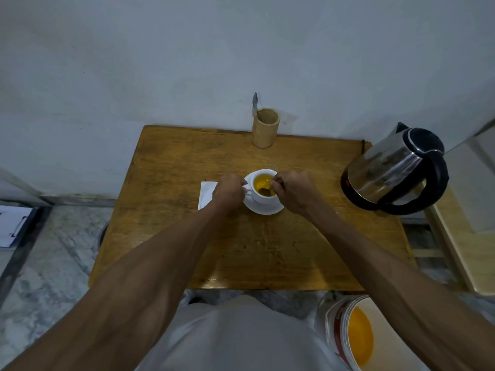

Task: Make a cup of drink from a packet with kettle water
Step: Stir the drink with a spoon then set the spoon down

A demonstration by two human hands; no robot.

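A white cup [261, 197] with yellow-orange drink stands on a white saucer [263, 208] in the middle of the wooden table [187, 223]. My left hand [229, 192] grips the cup's handle from the left. My right hand [293, 190] is closed on a spoon [265, 191] whose bowl dips into the drink. A white packet or paper [206, 194] lies flat just left of the saucer, partly hidden by my left hand. The steel kettle [393, 170] with a black handle and lid stands at the table's right edge.
A wooden holder [265, 128] with another spoon [255, 101] stands at the back edge by the wall. A bucket [351, 336] with an orange inside sits on the floor at lower right. A clipboard [13, 226] lies on the floor to the left.
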